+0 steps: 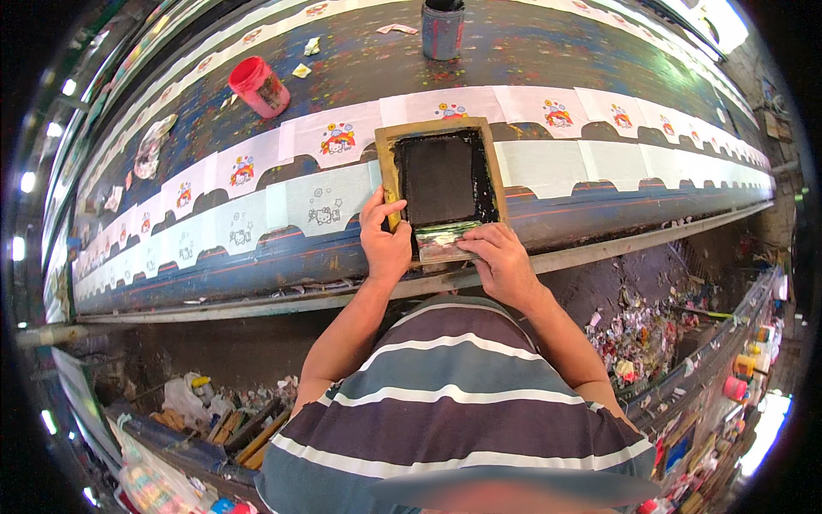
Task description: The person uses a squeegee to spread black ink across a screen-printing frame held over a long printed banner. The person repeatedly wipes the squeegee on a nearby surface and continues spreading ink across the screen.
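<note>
A wooden-framed printing screen (384, 163) lies over the near row of white cloth pieces, its mesh dark with black ink. My left hand (384, 236) is closed on the frame's left side near its lower corner. In my right hand (503, 261) is a flat, ink-smeared squeegee (443, 243), which rests at the near end of the mesh, fingers pressed on its right part. To the left of the frame, a white cloth piece (324, 208) bears a black outline print. Cloth pieces (531, 164) right of the frame look plain white.
The long, paint-spattered table (360, 64) carries rows of cloth pieces with colourful prints (337, 137). Beyond them stand a red ink pot (259, 87) and a dark, stained pot (443, 32). The table's near rail (599, 246) runs before me. Scraps (638, 343) litter the floor behind, at right.
</note>
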Demonstrator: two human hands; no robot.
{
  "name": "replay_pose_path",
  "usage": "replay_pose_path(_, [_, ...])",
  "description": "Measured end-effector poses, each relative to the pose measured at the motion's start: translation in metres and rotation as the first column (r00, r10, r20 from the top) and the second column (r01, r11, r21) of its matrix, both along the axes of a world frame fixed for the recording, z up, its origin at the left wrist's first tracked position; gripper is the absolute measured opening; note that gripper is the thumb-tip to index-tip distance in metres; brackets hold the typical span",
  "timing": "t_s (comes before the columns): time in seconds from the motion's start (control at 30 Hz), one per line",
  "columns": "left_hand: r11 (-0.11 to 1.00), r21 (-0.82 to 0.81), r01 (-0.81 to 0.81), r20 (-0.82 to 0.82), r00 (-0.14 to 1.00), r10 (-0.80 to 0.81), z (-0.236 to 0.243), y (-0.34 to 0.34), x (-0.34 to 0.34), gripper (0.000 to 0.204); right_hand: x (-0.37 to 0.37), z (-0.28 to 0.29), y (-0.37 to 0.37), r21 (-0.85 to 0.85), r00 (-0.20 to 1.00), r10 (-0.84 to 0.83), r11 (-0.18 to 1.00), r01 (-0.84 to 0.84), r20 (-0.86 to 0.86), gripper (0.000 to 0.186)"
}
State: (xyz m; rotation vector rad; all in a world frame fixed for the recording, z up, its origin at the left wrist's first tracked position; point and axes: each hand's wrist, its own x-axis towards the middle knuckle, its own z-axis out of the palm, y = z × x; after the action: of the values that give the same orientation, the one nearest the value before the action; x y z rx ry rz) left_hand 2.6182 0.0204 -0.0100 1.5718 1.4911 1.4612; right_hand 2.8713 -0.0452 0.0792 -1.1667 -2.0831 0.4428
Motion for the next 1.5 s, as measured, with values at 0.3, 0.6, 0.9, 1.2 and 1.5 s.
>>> replay_pose_path(0.3, [0.993,-0.113,0.032,0.07,0.997,-0.024,-0.013,0.006,-0.004,0.039,-0.009,0.018,0.02,0.077,0.935,0.079,0.991,-0.112,0.346,0.043])
replay_pose_path(0.6, [0.974,-0.197,0.115,0.177,0.981,-0.08,-0.013,0.01,-0.011,0.037,0.008,0.046,0.047,-0.148,0.925,0.211,0.974,-0.172,0.317,0.035])
replay_pose_path(0.9, [0.954,-0.258,0.156,0.187,0.976,-0.109,0.01,0.019,-0.013,0.04,-0.004,0.029,0.067,-0.02,0.925,0.103,0.995,-0.102,0.365,0.039])
replay_pose_path(1.2, [0.957,-0.243,0.161,0.184,0.976,-0.118,0.014,0.017,-0.014,0.038,0.01,0.038,0.068,-0.191,0.916,0.262,0.959,-0.211,0.305,0.037])
replay_pose_path(1.5, [0.941,-0.286,0.183,0.167,0.976,-0.139,0.012,0.018,-0.018,0.04,-0.008,0.024,0.197,-0.067,0.944,0.132,0.991,-0.117,0.303,0.041])
